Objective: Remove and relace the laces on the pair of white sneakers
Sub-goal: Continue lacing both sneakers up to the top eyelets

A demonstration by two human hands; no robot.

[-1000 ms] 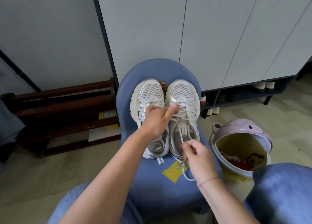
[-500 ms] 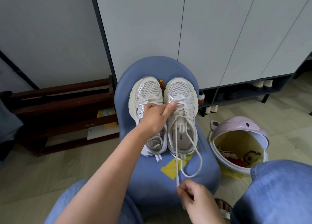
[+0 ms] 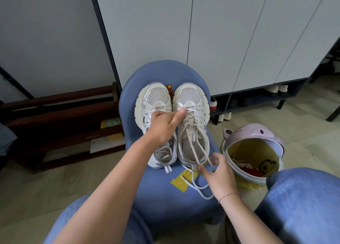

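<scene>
Sneakers: left sneaker [image 3: 154, 104] and right sneaker [image 3: 191, 100] side by side on the blue chair [image 3: 161, 197]; toes to 12 o'clock
Left hand [image 3: 163, 126]: lies across both; thumb pressed on the right sneaker's lacing; whether the bent fingers grip anything, I cannot tell
Right hand [image 3: 219, 173]: at the right heel's 6 o'clock; released, fingers spread among the loose lace [image 3: 193, 184]
Bin: pink bin [image 3: 253, 133] at the chair's 3 o'clock
</scene>
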